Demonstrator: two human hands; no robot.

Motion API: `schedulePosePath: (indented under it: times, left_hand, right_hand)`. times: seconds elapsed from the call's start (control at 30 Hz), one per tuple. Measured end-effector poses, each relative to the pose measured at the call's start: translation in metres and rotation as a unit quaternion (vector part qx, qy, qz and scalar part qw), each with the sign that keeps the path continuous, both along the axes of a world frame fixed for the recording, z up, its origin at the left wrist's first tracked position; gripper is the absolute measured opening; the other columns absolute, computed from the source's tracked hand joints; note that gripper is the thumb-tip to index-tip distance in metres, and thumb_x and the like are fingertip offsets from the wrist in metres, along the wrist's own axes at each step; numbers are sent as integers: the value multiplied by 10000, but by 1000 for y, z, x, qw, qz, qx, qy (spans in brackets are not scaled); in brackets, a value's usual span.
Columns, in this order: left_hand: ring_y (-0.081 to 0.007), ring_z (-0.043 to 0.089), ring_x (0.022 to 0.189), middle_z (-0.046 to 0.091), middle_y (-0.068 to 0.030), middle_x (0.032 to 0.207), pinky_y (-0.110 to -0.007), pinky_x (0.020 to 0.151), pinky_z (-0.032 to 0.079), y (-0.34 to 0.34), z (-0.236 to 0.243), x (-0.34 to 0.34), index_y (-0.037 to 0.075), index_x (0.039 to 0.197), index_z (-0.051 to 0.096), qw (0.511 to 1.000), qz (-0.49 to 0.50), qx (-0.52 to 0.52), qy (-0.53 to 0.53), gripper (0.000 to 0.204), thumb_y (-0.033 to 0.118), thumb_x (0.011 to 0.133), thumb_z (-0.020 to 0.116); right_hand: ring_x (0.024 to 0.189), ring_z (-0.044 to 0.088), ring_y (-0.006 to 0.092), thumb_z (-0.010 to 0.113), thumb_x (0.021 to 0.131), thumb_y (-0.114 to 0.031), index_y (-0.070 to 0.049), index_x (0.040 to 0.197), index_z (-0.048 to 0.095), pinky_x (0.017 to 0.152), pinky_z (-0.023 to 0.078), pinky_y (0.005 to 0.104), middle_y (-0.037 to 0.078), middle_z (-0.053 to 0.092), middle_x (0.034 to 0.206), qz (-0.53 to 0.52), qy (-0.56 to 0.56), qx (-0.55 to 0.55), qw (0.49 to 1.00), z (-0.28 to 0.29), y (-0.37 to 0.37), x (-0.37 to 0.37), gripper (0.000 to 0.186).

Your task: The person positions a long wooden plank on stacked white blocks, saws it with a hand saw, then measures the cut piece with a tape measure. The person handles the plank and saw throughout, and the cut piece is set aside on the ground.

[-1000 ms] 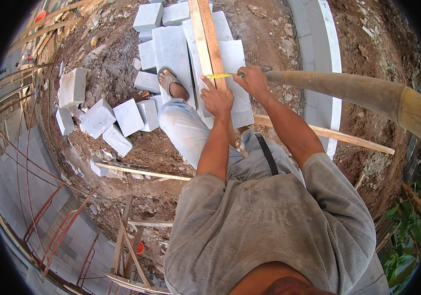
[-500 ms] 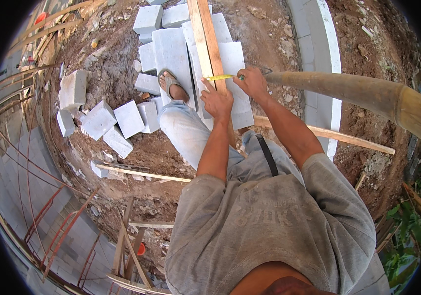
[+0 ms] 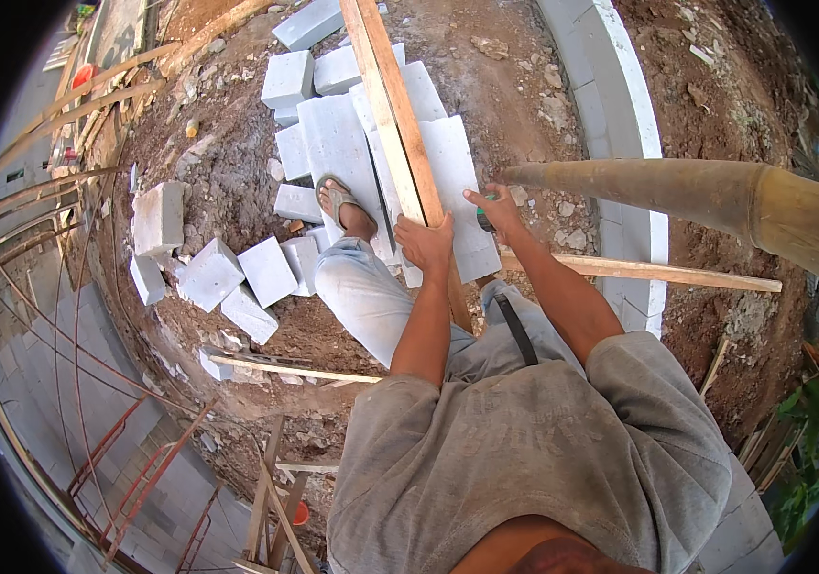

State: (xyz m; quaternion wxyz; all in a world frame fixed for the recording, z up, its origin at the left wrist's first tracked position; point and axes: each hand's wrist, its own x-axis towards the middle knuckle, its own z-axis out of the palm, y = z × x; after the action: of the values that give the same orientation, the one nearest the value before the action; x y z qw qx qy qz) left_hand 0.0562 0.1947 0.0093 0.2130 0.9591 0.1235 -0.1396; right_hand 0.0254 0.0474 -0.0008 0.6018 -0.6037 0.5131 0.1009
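A long, pale wooden beam (image 3: 404, 100) with a dark seam along its length lies over a stack of light grey blocks (image 3: 447, 158). My left hand (image 3: 424, 241) is closed around its near end, fingers wrapped over the sides. To the right of the beam, my right hand (image 3: 499, 212) is closed on a tape measure (image 3: 483, 220) with a green and dark case, partly hidden by the fingers. No yellow blade shows outside the case. My left foot (image 3: 344, 206), in a sandal, rests on a block left of the beam.
A thick bamboo pole (image 3: 658, 187) slants in from the right, over a low grey block wall (image 3: 610, 115). A timber strip (image 3: 658, 270) crosses below it. Loose blocks (image 3: 208, 273) lie on rubble at the left, with reddish metal rods (image 3: 151, 469) at the lower left.
The yellow tape blade that lay across the beam is no longer out. My right hand has moved down, away from the beam; my left hand has shifted from pointing fingers to wrapping the beam.
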Motion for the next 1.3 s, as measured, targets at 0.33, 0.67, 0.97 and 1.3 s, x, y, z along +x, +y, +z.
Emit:
schedulePosePath:
  times: [0.33, 0.67, 0.97, 1.3]
  left_hand:
    - [-384, 570, 1036, 543, -198, 1071, -503, 838, 520, -11, 3, 77, -35, 1081, 513, 995, -4, 42, -88, 755, 528, 653, 781]
    - [-413, 526, 1118, 503, -223, 1182, -531, 903, 498, 11, 4, 26, -34, 1208, 474, 999, -20, -15, -20, 925, 687, 699, 751]
    - [-446, 510, 1109, 492, -258, 1175, -548, 920, 471, 17, -17, 33, -57, 1188, 487, 1000, -3, 7, -18, 926, 681, 701, 760]
    - [-442, 466, 1191, 487, -279, 1249, -518, 1020, 410, 48, -13, 24, -67, 1306, 461, 993, -35, -107, 19, 928, 604, 749, 780]
  right_hand:
    - [1226, 471, 374, 773, 778, -452, 15, 1434, 387, 1006, 427, 491, 222, 483, 1321, 219, -35, -253, 942, -10, 47, 19, 893]
    - [1153, 591, 282, 689, 891, -418, -7, 1246, 640, 967, 478, 462, 169, 623, 1215, 150, -206, -71, 964, 105, 23, 38, 546]
    - [1105, 580, 323, 677, 934, -324, 27, 1013, 740, 911, 489, 413, 261, 593, 1196, 130, -866, 135, 463, 451, 26, 32, 366]
    - [1176, 523, 374, 576, 973, -461, -38, 962, 772, 984, 412, 516, 243, 617, 1179, 186, -699, 350, 595, 420, 21, 14, 466]
